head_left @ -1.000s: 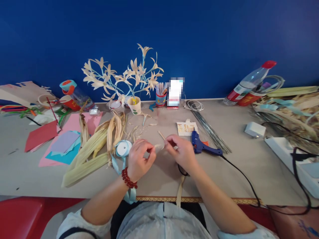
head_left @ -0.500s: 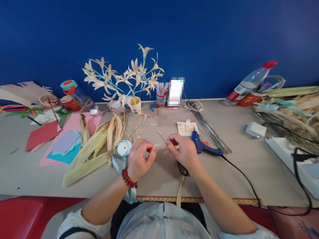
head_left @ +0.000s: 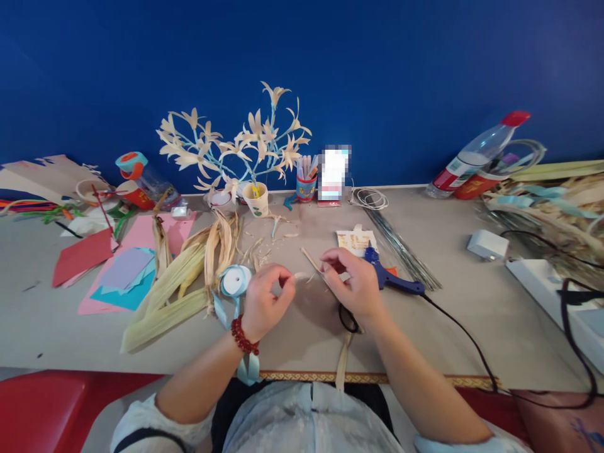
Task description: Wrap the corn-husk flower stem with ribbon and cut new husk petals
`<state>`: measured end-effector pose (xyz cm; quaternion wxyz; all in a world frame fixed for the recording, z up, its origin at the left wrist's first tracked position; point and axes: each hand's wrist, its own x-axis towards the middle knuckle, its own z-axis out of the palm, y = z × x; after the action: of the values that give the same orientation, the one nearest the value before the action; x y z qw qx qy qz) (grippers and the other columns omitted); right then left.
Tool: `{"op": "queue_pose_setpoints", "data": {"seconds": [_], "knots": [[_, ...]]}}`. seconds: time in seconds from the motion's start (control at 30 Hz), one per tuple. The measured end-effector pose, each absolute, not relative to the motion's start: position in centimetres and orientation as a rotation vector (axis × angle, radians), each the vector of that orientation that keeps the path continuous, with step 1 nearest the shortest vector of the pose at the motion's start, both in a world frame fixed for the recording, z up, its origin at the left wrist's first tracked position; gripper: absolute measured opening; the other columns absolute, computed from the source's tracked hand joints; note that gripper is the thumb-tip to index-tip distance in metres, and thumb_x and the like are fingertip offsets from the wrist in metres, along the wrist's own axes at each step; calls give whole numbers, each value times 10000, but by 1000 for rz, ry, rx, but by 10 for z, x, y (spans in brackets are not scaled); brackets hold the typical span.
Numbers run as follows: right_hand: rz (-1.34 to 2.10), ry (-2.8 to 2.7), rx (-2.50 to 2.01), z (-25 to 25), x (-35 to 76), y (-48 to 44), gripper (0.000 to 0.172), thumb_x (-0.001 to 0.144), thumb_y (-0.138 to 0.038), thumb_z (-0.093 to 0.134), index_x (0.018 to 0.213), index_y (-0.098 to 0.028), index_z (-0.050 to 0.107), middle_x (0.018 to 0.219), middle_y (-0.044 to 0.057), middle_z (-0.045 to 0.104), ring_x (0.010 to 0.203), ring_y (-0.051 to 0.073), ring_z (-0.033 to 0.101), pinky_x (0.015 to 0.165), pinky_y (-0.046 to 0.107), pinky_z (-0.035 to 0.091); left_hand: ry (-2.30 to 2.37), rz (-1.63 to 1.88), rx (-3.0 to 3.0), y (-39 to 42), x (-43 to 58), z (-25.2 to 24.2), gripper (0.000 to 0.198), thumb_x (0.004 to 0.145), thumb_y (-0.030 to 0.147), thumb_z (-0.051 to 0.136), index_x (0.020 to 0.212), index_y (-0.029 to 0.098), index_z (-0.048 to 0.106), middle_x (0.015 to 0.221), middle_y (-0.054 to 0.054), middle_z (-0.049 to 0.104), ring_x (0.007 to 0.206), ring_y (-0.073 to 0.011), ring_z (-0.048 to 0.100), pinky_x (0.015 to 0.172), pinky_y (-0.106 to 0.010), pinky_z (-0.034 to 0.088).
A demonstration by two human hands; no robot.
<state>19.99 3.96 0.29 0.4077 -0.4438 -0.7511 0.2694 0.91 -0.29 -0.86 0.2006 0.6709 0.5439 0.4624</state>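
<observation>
My left hand (head_left: 268, 299), with a red bead bracelet at the wrist, pinches a small pale strip (head_left: 302, 275) between thumb and forefinger. To its right, my right hand (head_left: 352, 280) has its fingers closed beside a thin beige stick-like piece (head_left: 310, 259); whether the fingertips grip it is hard to make out. A roll of light blue ribbon (head_left: 235, 280) lies against the left hand. Just right of the right hand rests a blue glue gun (head_left: 399, 283) with a black cable. Dried corn husks (head_left: 163, 292) lie to the left.
Husk flowers stand in a paper cup (head_left: 256, 201) at the back, near a pen cup (head_left: 306, 189) and a blurred bright screen (head_left: 333, 175). Wires (head_left: 401, 245), a charger (head_left: 487, 245), a power strip (head_left: 542, 296) and a bottle (head_left: 476, 157) are at right. Coloured paper (head_left: 82, 257) lies left.
My right hand has moved slightly right, and its fingers have shifted back from the thin piece's upper end. My left hand has hardly moved; the pale strip shows more clearly.
</observation>
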Motion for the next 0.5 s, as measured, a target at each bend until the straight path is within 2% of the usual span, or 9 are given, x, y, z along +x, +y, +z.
{"op": "queue_pose_setpoints", "data": {"seconds": [0.1,0.17,0.3,0.4,0.5], "knots": [[1006,-1994,-832,9,200,40,350,809,-128,500,1129,-235,593,1053,57,648,822,162,630,668,251,515,1270,1127,1398,2,8,-9,188,843,265,523,674,189,552,596,2,563,587,-136,538,603,-265,454],[1178,-2038,-693,12,197,40,334,826,-142,511,1130,-236,614,1127,67,617,881,166,621,728,273,522,1106,1034,1116,5,7,-10,177,812,245,535,648,180,540,573,8,539,551,-123,519,566,-251,429],[1369,-1959,-736,11,191,40,124,867,-248,574,923,-202,674,968,56,633,835,157,604,708,262,517,917,867,861,8,6,-13,134,746,225,581,627,167,561,564,16,521,491,-101,487,519,-242,385],[1638,-1690,-799,4,189,41,159,843,-327,627,773,-184,637,778,13,603,662,122,569,584,230,505,847,787,811,7,6,-15,151,776,238,547,643,167,560,556,14,520,484,-106,479,555,-263,408],[1887,-1351,-847,-4,186,42,191,792,-353,687,750,-177,627,661,-24,574,531,92,520,488,205,477,943,866,925,7,6,-13,211,855,294,494,705,166,568,638,-12,564,583,-132,530,615,-277,423]]}}
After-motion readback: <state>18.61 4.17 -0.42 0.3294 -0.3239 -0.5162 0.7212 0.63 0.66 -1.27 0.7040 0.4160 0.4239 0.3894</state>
